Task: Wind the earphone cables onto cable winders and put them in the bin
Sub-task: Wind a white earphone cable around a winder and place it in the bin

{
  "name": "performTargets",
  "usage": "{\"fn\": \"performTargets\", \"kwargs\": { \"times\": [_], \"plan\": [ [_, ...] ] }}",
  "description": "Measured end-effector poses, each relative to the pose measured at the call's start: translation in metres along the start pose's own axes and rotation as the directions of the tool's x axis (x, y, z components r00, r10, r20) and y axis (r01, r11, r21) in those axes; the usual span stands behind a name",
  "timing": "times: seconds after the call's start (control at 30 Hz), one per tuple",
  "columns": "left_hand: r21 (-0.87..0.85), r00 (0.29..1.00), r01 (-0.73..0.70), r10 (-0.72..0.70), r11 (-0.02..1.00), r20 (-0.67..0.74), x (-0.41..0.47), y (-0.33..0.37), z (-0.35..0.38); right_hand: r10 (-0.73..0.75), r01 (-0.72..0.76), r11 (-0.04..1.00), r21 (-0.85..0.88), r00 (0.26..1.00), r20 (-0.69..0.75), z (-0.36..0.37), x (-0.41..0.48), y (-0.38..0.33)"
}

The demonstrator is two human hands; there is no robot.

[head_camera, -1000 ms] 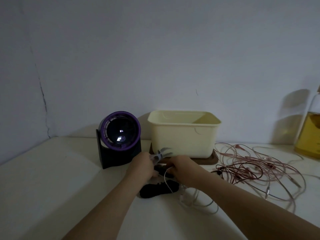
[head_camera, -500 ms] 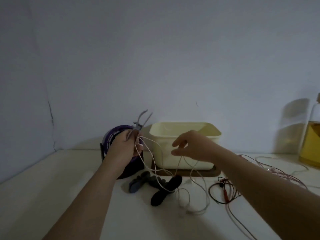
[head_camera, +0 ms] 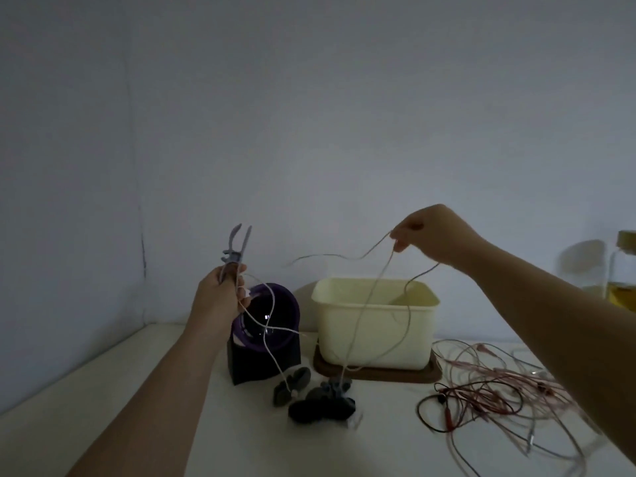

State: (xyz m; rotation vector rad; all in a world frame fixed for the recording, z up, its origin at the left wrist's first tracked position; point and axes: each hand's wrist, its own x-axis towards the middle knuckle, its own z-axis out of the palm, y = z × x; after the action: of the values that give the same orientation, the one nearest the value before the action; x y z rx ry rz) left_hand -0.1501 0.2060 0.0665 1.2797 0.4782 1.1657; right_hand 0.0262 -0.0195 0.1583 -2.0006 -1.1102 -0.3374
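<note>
Nearest on the white table (head_camera: 103, 390) there's a little heap of spare dark cable winders (head_camera: 320, 404). To the right of them is a big tangle of pink and red earphone cables (head_camera: 499, 390), sprawling toward the right edge of view, so that's where things snag.

Both hands are lifted above all that. The left hand (head_camera: 220, 297) has its fingers wrapped round the bottom of a pale purple cable winder (head_camera: 237, 249), prongs pointing up. One end of the white earphone cable (head_camera: 361, 311) looks trapped under the thumb, though I can't tell exactly how. The right hand (head_camera: 430, 235) is up high on the right, pinching that cable between thumb and fingertips. The slack hangs in loops down to the dark winders.

I'd say this is the start of winding the first cable, with nothing wrapped yet. The next move needs the right hand to bring the strand across to the prongs and loop it on, keeping the hanging part out of the pile below. The open room is mostly up in the air and over the near left of the table.

Further back are a purple desk fan (head_camera: 265, 325) on the left and the cream bin (head_camera: 375, 339) on a wooden tray (head_camera: 378, 375). A jar of yellow liquid (head_camera: 623, 280) stands far right by the wall.
</note>
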Motion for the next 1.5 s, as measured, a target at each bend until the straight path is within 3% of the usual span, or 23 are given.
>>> {"fn": "performTargets", "kwargs": {
  "times": [0.1, 0.17, 0.4, 0.57, 0.73, 0.8, 0.87, 0.93, 0.97, 1.03, 1.1, 1.13, 1.2, 1.33, 1.5],
  "plan": [
    [-0.063, 0.999, -0.018, 0.015, 0.998, -0.043, 0.007, 0.023, -0.006, 0.089, -0.064, 0.969, 0.239, 0.992, -0.094, -0.018, 0.009, -0.015],
    [-0.06, 0.997, -0.055, 0.052, 0.997, -0.049, 0.012, 0.037, -0.007, 0.098, -0.063, 0.949, 0.308, 0.99, -0.097, -0.024, 0.013, -0.028],
    [-0.031, 0.985, -0.161, 0.159, 0.986, -0.059, 0.005, 0.086, -0.014, -0.094, 0.157, 0.915, 0.373, 0.979, -0.182, -0.032, 0.013, -0.097],
    [0.177, 0.988, -0.13, 0.141, 0.976, -0.056, -0.011, 0.108, -0.041, -0.215, 0.234, 0.889, 0.393, 0.972, -0.092, -0.02, 0.01, -0.15],
    [0.425, 1.0, 0.021, -0.023, 0.905, 0.0, -0.039, 0.117, -0.092, -0.308, 0.243, 0.896, 0.371, 0.943, 0.125, 0.019, 0.0, -0.176],
    [0.55, 0.985, 0.141, -0.172, 0.823, 0.004, -0.052, 0.117, -0.111, -0.34, 0.245, 0.905, 0.349, 0.908, 0.244, 0.037, -0.007, -0.177],
    [0.751, 0.961, 0.215, -0.272, 0.624, -0.049, -0.056, 0.117, -0.127, -0.358, 0.256, 0.916, 0.309, 0.868, 0.344, 0.055, -0.013, -0.175],
    [0.892, 0.958, 0.195, -0.274, 0.408, -0.084, -0.057, 0.116, -0.138, -0.375, 0.275, 0.921, 0.276, 0.818, 0.436, 0.071, -0.018, -0.173],
    [0.903, 0.967, 0.17, -0.244, 0.395, -0.075, -0.055, 0.115, -0.142, -0.387, 0.29, 0.919, 0.266, 0.786, 0.482, 0.079, -0.021, -0.172],
    [0.801, 0.984, 0.121, -0.175, 0.586, -0.021, -0.052, 0.114, -0.144, -0.403, 0.31, 0.915, 0.258, 0.727, 0.556, 0.093, -0.021, -0.169],
    [0.548, 0.987, 0.079, -0.144, 0.833, 0.076, -0.056, 0.115, -0.138, -0.412, 0.321, 0.911, 0.259, 0.691, 0.594, 0.102, -0.023, -0.169],
    [0.437, 0.978, 0.081, -0.157, 0.896, 0.14, -0.057, 0.114, -0.133, -0.42, 0.322, 0.907, 0.269, 0.683, 0.598, 0.105, -0.024, -0.17],
    [0.301, 0.943, 0.138, -0.218, 0.944, 0.25, -0.056, 0.109, -0.124, -0.44, 0.317, 0.898, 0.306, 0.669, 0.599, 0.111, -0.025, -0.172],
    [0.172, 0.845, 0.285, -0.332, 0.943, 0.42, -0.061, 0.101, -0.104, -0.423, 0.235, 0.898, 0.371, 0.689, 0.588, 0.116, -0.023, -0.169],
    [0.138, 0.816, 0.345, -0.369, 0.928, 0.446, -0.063, 0.096, -0.1, -0.401, 0.188, 0.886, 0.423, 0.767, 0.501, 0.107, -0.018, -0.146]
  ]
}}
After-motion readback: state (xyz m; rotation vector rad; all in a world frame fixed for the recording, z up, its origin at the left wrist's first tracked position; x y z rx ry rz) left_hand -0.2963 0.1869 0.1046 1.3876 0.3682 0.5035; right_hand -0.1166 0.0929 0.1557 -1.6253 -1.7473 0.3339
